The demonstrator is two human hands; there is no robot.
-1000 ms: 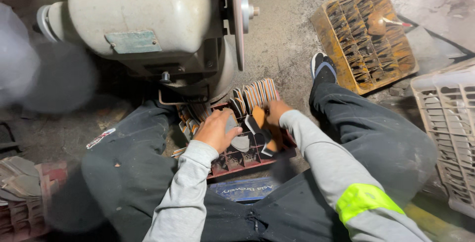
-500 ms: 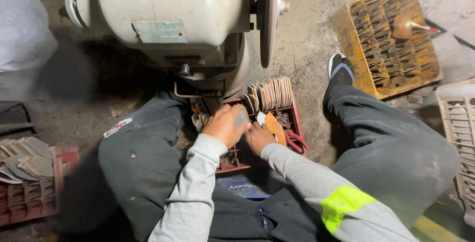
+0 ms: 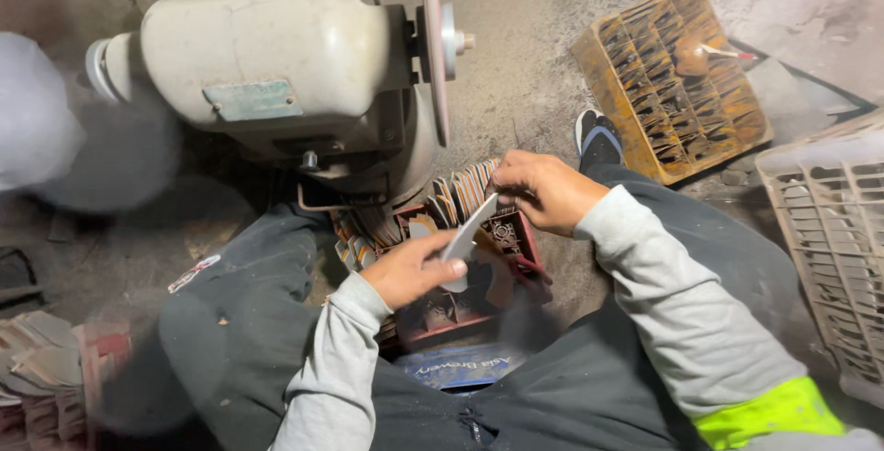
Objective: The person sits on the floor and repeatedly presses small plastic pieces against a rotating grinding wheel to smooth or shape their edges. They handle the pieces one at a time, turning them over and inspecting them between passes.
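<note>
Risk lies chiefly in the thin grinding disc (image 3: pixel 431 46) on the cream bench-grinder motor (image 3: pixel 267 73), just above my hands. My left hand (image 3: pixel 410 271) pinches the lower end of the pale flat metal blade blank (image 3: pixel 468 230); my right hand (image 3: pixel 543 191) clamps its upper end. A slip would drop it into the red slotted crate (image 3: pixel 511 239) between my knees. Open floor lies right, short of the orange crate (image 3: pixel 677 73).

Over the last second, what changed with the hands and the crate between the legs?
Both hands came up out of the red crate. The left hand and right hand now hold a pale flat blade between them, lifted above the crate; earlier they were down among the pieces. The grinder, orange crate and the person's seat stayed as they were.
</note>
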